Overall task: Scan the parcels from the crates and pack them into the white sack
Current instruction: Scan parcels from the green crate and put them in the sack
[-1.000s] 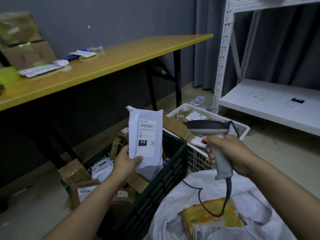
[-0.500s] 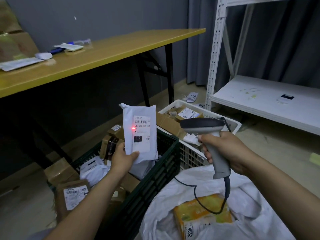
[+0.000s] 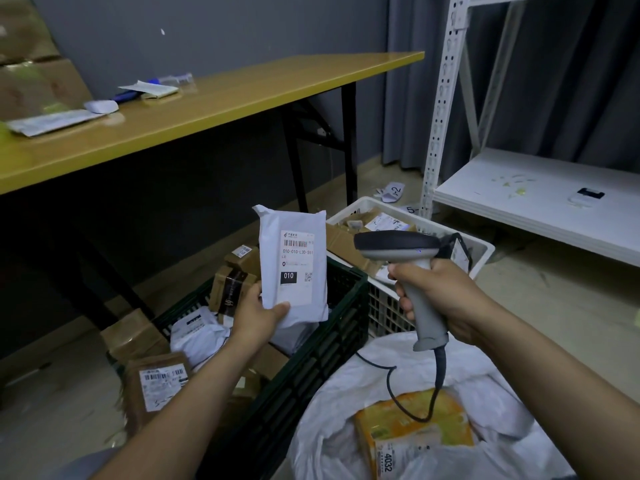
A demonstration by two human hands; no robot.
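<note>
My left hand (image 3: 258,315) holds a white parcel bag (image 3: 294,265) upright by its lower corner, label facing me, above the dark green crate (image 3: 332,341). My right hand (image 3: 440,296) grips a grey handheld scanner (image 3: 398,247) whose head points left at the parcel from close by. Several brown boxes and white bags lie in the green crate. Behind it stands a white crate (image 3: 481,247) holding more parcels. The white sack (image 3: 381,410) lies open at the lower right with a yellow parcel (image 3: 412,431) inside it. The scanner's cable hangs over the sack.
A yellow table (image 3: 225,98) with papers and a pen runs across the back left. White metal shelving (image 3: 536,199) stands at the right, with paper scraps on the floor by its post. A brown labelled box (image 3: 156,382) leans at the green crate's near left.
The scanner's red light spot that sat on the parcel label half a second ago is gone. Both hands have stayed in about the same pose.
</note>
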